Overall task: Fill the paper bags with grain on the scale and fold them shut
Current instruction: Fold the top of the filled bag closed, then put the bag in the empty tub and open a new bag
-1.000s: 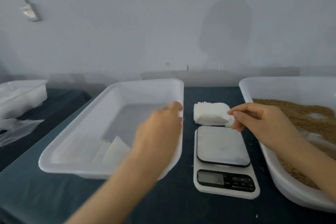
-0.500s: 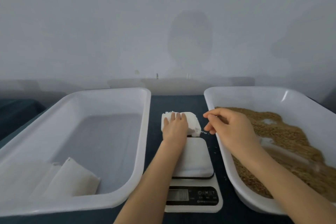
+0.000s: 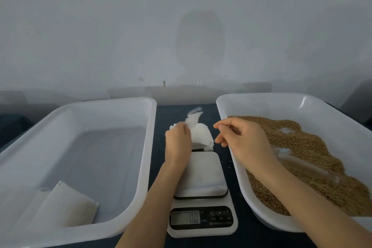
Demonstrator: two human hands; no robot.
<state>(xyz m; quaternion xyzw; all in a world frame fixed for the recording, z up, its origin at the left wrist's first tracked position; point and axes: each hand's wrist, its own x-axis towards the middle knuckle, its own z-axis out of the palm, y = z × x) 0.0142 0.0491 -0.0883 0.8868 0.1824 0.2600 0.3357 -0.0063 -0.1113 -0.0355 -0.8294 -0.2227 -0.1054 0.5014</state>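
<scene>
On the near edge of the dark blue table (image 3: 247, 237), in the middle, stands a white kitchen scale (image 3: 201, 229). Its weighing plate carries nothing, and the digits on its small display (image 3: 185, 217) are too small to read with certainty. To the left of the scale lies a large white plastic tray (image 3: 149, 147). In its near left corner rest filled paper bags (image 3: 66, 205), lying flat and close together. To the right of the scale is a second white tray (image 3: 237, 167), and it holds the brown grain (image 3: 312, 147). A clear plastic scoop (image 3: 302, 165) lies half sunk in the grain.

Just beyond the scale, between the two trays, is a stack of empty white paper bags (image 3: 203, 140). The left hand (image 3: 178, 143) is on the left part of this stack and pinches one paper bag (image 3: 194, 120), which rises from the stack toward the far edge. The right hand (image 3: 243, 139) hovers above the inner rim of the grain tray, just beside the stack but not touching it. Its fingers are curled inward, and I see nothing between them.

Behind the far edge of the table rises a plain pale grey wall (image 3: 100, 26). It has a darker rounded patch (image 3: 201, 40) above the middle.
</scene>
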